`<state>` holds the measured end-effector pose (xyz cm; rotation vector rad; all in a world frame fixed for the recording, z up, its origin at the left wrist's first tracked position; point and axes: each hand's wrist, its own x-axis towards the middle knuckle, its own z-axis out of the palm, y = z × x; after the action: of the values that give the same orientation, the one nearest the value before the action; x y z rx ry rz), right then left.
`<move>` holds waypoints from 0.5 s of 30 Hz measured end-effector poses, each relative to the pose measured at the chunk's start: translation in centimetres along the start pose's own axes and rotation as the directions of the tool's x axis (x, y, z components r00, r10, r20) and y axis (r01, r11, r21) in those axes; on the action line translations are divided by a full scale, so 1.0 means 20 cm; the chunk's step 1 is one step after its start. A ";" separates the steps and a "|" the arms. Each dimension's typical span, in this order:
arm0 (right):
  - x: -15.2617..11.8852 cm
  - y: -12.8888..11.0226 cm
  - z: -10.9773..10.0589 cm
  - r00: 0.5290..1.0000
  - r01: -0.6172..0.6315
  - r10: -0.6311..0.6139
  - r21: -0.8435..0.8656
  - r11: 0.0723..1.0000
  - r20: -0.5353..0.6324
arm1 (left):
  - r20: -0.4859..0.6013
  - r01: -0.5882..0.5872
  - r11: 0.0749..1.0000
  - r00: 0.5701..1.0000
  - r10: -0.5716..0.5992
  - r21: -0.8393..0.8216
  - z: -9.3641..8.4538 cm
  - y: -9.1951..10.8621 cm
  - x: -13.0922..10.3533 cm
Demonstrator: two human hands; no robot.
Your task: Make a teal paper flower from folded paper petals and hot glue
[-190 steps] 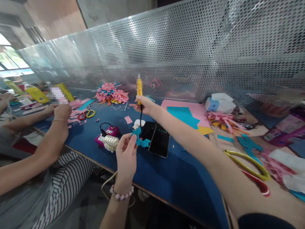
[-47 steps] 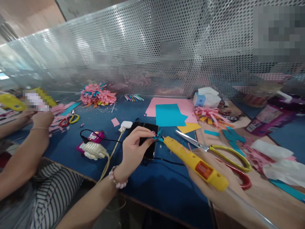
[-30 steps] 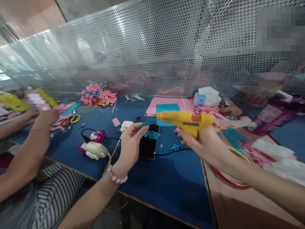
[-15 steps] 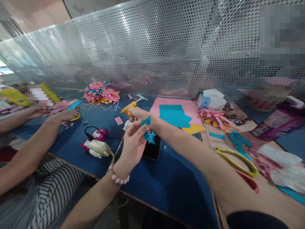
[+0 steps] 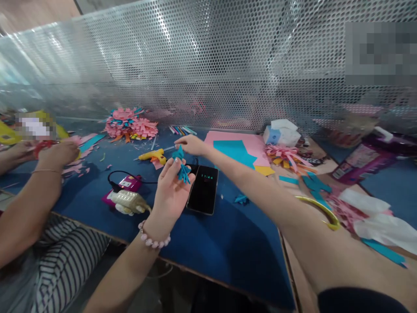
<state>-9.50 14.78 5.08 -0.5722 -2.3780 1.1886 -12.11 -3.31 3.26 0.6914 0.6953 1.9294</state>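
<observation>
Little blue fringed paper piece (image 5: 183, 173) was pinched in the left hand (image 5: 172, 191); yellow glue gun (image 5: 152, 156) lay sideways on the table (image 5: 228, 248).

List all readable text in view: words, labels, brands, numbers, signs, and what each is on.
"11:44" on the screen of the black phone.
Tissue box: mark on the blue side, too small to read.
Purple bottle: label too blurred to read.
Magenta power adapter: pale panel, nothing legible.
No other text is readable.
</observation>
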 end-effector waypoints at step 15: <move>-1.23 0.02 -0.14 0.995 0.081 -0.091 -0.882 0.465 0.043 | -0.042 0.354 0.935 0.935 -0.353 0.011 0.03 -0.09 -0.02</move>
<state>12.43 3.75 1.83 -0.7190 -2.8427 -0.2543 -10.41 -2.76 2.28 0.5004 0.8043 1.6088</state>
